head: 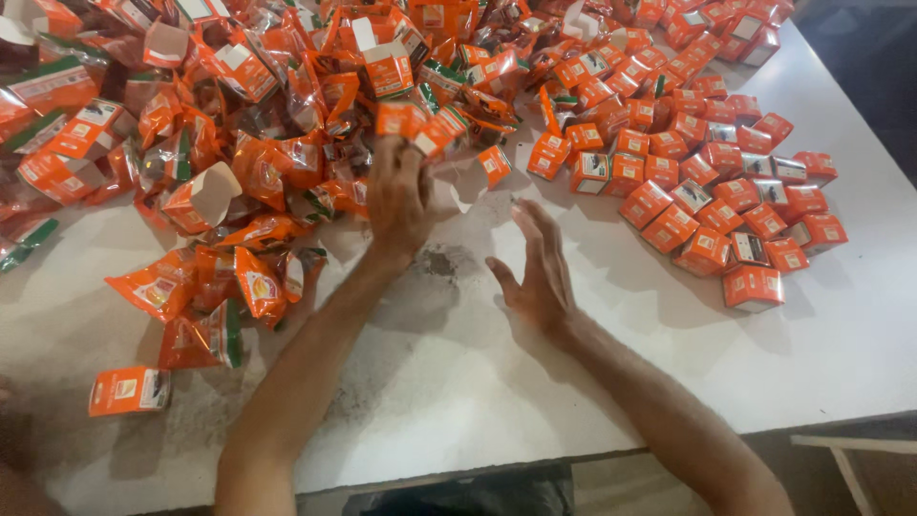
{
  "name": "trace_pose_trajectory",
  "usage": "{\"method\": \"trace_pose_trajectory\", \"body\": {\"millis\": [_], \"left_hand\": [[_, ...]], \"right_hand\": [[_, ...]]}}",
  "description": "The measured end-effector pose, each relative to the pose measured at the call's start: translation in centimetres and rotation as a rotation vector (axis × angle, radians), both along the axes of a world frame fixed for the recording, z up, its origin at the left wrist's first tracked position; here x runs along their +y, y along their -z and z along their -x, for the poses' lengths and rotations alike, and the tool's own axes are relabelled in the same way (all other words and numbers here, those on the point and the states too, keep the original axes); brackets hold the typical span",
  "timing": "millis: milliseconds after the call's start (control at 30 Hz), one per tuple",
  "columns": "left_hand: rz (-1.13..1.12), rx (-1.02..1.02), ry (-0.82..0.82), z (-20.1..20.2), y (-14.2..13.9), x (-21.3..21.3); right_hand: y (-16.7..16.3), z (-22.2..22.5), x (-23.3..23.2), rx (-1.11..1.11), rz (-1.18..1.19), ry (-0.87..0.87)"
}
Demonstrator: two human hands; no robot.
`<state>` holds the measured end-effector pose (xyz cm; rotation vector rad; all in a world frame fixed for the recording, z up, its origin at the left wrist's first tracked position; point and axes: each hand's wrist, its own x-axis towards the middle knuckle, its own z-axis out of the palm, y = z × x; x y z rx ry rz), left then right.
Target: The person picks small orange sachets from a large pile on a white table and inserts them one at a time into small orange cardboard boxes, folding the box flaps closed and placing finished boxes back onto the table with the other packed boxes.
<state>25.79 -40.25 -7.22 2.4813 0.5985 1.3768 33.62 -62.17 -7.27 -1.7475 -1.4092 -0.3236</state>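
The left hand reaches up the middle of the frame to the lower edge of the heap, its grip closed round a small orange carton with a pale end flap; the fingers curl over it, so only the top of the carton shows above the knuckles. The right hand lies just right of centre, palm down and close over the white counter, its grip spread flat with the fingers apart and holding nothing. Between the two hands the counter carries a dark, dusty smudge.

Just above the right hand's fingertips sits a loose orange carton, standing on its own near the heap's edge. The heap of crumpled orange foil pouches and open cartons fills the upper left and top centre of the frame; some pouches show green edges and some cartons gape with white insides. To the right, closed square orange cartons stand packed side by side in a loose block reaching the upper right corner, each with a small pale label on top. At the lower left a single flattened orange carton lies apart from the rest.
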Motion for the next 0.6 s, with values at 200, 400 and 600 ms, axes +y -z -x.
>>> {"method": "trace_pose_trajectory", "body": {"millis": [200,400,600], "left_hand": [[0.729,-0.052,0.436,4.5,-0.3,-7.8],[0.321,0.127,0.287,7.3,-0.6,-3.4],[-0.354,0.613,-0.210,8.5,-0.1,2.3]], "right_hand": [[0.8,0.7,1.2,-0.450,-0.058,0.021],[3.5,-1.2,0.7,0.338,0.175,-0.168],[3.5,-0.3,0.7,0.112,0.227,-0.425]]}}
